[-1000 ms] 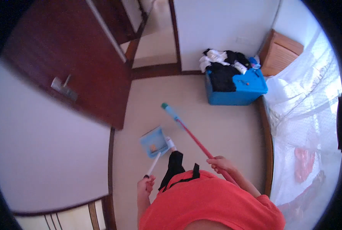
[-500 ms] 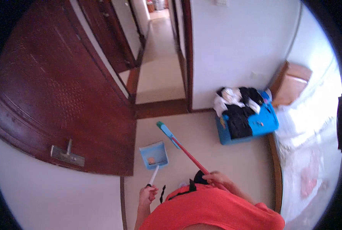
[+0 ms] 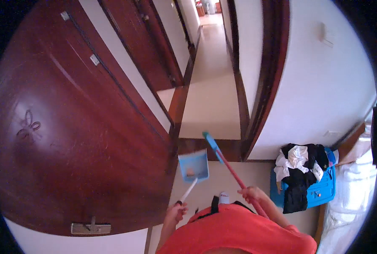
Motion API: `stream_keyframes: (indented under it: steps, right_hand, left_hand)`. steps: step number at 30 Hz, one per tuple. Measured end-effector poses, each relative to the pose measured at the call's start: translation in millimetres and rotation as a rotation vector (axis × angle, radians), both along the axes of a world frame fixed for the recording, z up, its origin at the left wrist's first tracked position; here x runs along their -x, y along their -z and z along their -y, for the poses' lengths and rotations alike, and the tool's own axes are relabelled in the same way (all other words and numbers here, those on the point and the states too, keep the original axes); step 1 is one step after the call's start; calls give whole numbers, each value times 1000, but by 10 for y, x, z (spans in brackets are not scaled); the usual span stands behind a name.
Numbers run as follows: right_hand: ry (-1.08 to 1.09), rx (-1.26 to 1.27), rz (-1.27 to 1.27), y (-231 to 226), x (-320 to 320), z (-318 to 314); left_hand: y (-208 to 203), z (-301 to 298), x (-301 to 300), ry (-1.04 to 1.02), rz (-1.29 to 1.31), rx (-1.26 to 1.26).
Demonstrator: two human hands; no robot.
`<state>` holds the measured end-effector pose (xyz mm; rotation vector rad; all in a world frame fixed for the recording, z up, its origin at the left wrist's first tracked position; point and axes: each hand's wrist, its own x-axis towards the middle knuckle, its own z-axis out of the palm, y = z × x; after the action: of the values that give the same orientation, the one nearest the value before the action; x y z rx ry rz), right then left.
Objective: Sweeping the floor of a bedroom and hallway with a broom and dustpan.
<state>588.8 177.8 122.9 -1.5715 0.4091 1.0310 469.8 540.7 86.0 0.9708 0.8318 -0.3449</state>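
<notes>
My left hand (image 3: 176, 211) is closed round the handle of a light blue dustpan (image 3: 202, 161), whose white stick slants down from my grip. Inside the pan lies some small orange-brown litter (image 3: 190, 172). My right hand (image 3: 254, 194) grips the red stick of a broom (image 3: 231, 168). The broom's blue head with green bristles points forward, beside the dustpan's right edge and close to the doorway. Whether the bristles touch the floor I cannot tell.
A dark red door (image 3: 91, 127) with a metal handle stands open at the left. Ahead, a dark threshold (image 3: 211, 146) leads into a corridor (image 3: 216, 93). At the right, a blue storage box (image 3: 324, 192) has black and white clothes (image 3: 300, 169) heaped on it, near a sheer curtain (image 3: 349, 186).
I have moved forward and my view has turned left. The dustpan and broom came along toward the threshold, the broom's head now nearer the pan. Both hands keep their grips.
</notes>
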Motion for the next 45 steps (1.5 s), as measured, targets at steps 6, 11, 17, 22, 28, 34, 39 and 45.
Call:
stream_keyframes:
  steps: [6, 11, 17, 22, 28, 34, 39, 45]
  right_hand:
    - [86, -27, 73, -148, -1498, -447]
    - [164, -8, 66, -26, -2700, -830]
    - [216, 48, 5, 133, -4126, -1320]
    - [462, 12, 2, 155, -4781, -1525]
    - [490, -43, -7, 397, -5811, -1407]
    - [390, 89, 17, 790, -7550, -1049]
    - [336, 17, -108, 770, -8893, -900]
    - [366, -58, 17, 499, -10903, -699]
  left_hand:
    - [-252, -209, -1289, 181, 15, -267]
    - [140, -687, -2513, 261, 112, -338]
    - [669, -1436, -4276, 448, 235, -491]
    - [105, -1662, -5845, 569, 134, -407]
    - [497, -1668, -7335, 565, 215, -364]
    - [535, -1326, -9041, 533, 211, -259]
    - [652, -1210, -9927, 559, 90, -320]
    - [214, -871, -11735, 326, 129, -282]
